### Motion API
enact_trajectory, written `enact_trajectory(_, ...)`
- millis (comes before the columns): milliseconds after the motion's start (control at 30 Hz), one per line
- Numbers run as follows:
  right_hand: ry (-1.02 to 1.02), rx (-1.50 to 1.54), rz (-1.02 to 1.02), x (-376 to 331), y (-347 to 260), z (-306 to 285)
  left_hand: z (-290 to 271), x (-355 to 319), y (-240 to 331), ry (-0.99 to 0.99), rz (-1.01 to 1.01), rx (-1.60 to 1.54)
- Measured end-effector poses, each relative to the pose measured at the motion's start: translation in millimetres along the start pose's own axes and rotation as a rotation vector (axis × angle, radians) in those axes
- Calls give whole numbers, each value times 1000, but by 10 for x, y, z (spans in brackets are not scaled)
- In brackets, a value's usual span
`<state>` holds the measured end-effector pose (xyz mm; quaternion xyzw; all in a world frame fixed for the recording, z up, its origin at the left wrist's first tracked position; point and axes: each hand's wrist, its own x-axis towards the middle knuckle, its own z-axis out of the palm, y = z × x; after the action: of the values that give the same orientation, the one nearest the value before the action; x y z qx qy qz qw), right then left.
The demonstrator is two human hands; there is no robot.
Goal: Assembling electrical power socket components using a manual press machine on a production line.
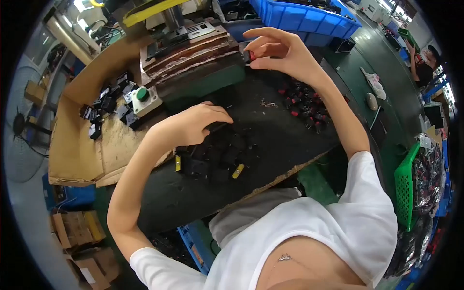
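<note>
The right hand [289, 54] pinches a red-and-black piece [249, 57]; the left hand [193, 123] bends over black parts [198, 167], its grip hidden. Picking up seems underway; next likely needs steady holding.

Green basket [404, 186] far right; fan [19, 124], cardboard boxes [72, 230] left.

No words, numbers, brands or signs can be read; a pale, label-like patch [87, 275] shows on a cardboard box [103, 263] at the lower left, too small to make out, and any print on the light faces of the black parts [107, 103] near the green button [142, 94] is illegible
</note>
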<state>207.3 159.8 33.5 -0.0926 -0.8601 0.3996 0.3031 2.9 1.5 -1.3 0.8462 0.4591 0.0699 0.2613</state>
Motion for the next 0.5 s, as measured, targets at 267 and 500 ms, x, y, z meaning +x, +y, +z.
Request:
enact_trajectory(267, 91, -421, -309, 189, -258, 347, -14, -35, -27, 32, -60, 40)
enact_trajectory(500, 146, -467, -340, 610, -116, 277, -83, -32, -85, 59, -58, 241)
